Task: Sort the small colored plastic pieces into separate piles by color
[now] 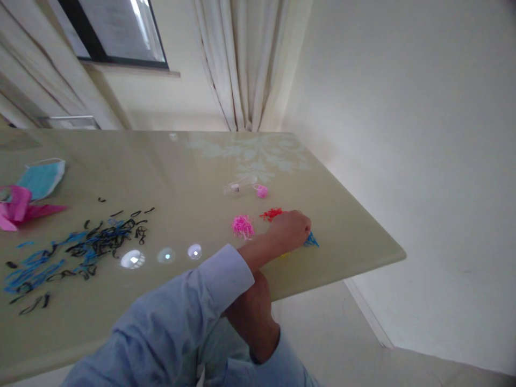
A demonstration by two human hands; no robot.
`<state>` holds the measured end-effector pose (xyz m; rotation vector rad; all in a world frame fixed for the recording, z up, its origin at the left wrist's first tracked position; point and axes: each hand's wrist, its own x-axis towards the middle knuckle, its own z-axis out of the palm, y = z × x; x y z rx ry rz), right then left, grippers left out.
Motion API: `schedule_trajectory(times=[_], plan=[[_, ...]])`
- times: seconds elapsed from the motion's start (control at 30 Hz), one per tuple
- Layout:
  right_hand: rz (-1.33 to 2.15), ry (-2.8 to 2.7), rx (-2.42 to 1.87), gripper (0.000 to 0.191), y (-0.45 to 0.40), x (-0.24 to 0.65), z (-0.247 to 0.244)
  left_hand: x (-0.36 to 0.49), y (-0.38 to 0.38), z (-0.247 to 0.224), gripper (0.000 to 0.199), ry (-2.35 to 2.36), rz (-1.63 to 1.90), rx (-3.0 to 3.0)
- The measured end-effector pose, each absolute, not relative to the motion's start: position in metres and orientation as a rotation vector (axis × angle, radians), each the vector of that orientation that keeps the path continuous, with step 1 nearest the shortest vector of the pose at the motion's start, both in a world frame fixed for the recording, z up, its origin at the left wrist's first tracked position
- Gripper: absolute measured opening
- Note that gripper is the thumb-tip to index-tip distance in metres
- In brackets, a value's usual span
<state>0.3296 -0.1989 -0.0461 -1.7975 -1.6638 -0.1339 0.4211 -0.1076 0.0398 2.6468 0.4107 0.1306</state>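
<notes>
My left hand reaches across to the right side of the table, over small coloured piles. Its fingers are curled closed beside a little pile of blue bands; what they hold, if anything, is hidden. Red bands lie just behind this hand, and a few yellow ones show below its wrist. Left of it sits a pile of pink bands. My right hand is at the table's near edge, under my left forearm, with its fingers hidden.
A big loose heap of black and blue bands spreads over the left of the table. Farther left lie a blue face mask and a pink cloth-like piece. A clear tube-like container lies near a small pink object.
</notes>
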Motion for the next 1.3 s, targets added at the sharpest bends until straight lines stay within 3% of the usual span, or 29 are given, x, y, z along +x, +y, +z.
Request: schedule_trajectory(times=[0.27,0.4,0.57,0.7,1.13,1.3], plan=[[-0.076,-1.729,-1.848,0.021,-0.2,0.33,-0.047,0.42,-0.107,0.036,0.027,0.39,0.09,2.665],[-0.039,-1.688,-1.797,0.017,-0.204,0.331,-0.041,0.398,-0.099,0.037,0.025,0.397,0.282,2.551],[0.048,-1.675,-1.786,0.026,-0.207,0.334,-0.033,0.343,-0.09,0.04,0.02,0.432,0.558,2.293],[0.05,-1.682,-1.739,0.02,-0.208,0.336,-0.03,0.286,-0.082,0.036,0.019,0.595,0.704,2.169],[0.577,-1.533,-1.742,0.035,-0.183,0.342,-0.006,0.129,-0.081,-0.008,0.023,0.955,0.786,1.959],[0.594,-1.664,-1.657,0.026,-0.133,0.314,0.026,0.119,-0.081,-0.009,0.021,0.879,0.812,1.861]])
